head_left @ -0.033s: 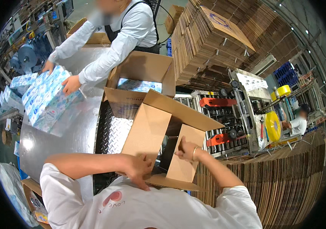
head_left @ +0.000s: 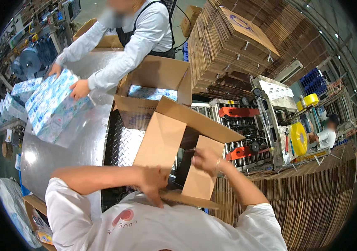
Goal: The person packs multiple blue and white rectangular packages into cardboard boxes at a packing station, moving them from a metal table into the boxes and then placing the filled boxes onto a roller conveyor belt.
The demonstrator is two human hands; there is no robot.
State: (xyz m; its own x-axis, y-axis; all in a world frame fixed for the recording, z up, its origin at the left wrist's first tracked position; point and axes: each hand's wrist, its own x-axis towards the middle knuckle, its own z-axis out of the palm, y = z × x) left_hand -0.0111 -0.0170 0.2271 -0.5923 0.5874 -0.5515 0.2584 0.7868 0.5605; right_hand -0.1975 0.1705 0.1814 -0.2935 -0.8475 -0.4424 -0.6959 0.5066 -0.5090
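An open cardboard carton (head_left: pixel 159 142) stands in front of me with its flaps folded out and a dark opening between them. Over the near end of its left flap lies my left hand (head_left: pixel 154 182), thumb spread away from the fingers; it is slightly blurred. My right hand (head_left: pixel 205 160) is at the inner edge of the right flap (head_left: pixel 199 184). Motion smears its fingers, and whether they grip the cardboard cannot be made out. Just beyond stands a second open carton (head_left: pixel 178 79) with a blue-and-white pack (head_left: pixel 153 92) inside.
Across the metal table (head_left: pixel 82 146), a co-worker (head_left: pixel 149 29) holds a large blue-and-white bundle of packs (head_left: pixel 53 104). Flat cardboard stacks (head_left: pixel 233 46) rise behind and at right. A roller conveyor (head_left: pixel 241 121) with red parts and a yellow tape roll (head_left: pixel 299 139) lie to the right.
My right hand's extended index finger has drawn in, and the hand is now smeared by motion. My left hand has shifted slightly. The co-worker's bundle has moved a little to the right.
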